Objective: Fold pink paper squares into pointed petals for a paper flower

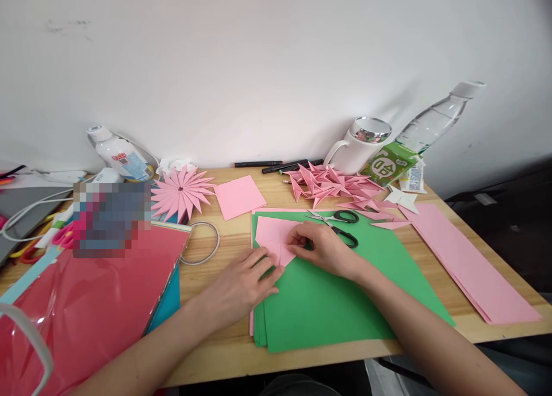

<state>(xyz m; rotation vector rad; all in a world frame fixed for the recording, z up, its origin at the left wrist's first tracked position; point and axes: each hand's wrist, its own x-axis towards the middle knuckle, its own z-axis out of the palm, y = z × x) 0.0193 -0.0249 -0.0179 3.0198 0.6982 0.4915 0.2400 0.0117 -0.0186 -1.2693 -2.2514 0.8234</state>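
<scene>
A pink sheet of paper [272, 230], with one corner folded in, lies on a stack of green paper [345, 304]. My left hand [246, 282] rests on its lower left part, fingers stretched out and slightly apart, pressing it down. On the right side, my right hand [321, 246] has its fingers and thumb pinched together at the paper's edge, and they cover part of it. Just behind my right hand, black-handled scissors [345, 216] lie with blades apart on the green stack. Further back is a square stack of pink paper [240, 197].
A pink folded pinwheel shape [181, 189] and a tape roll [215, 243] lie to the left, beside red wrapped paper [107, 304]. Pink folded pieces [332, 183], a white mug [364, 146] and a leaning bottle [440, 120] stand behind. Long pink strips [470, 264] lie right.
</scene>
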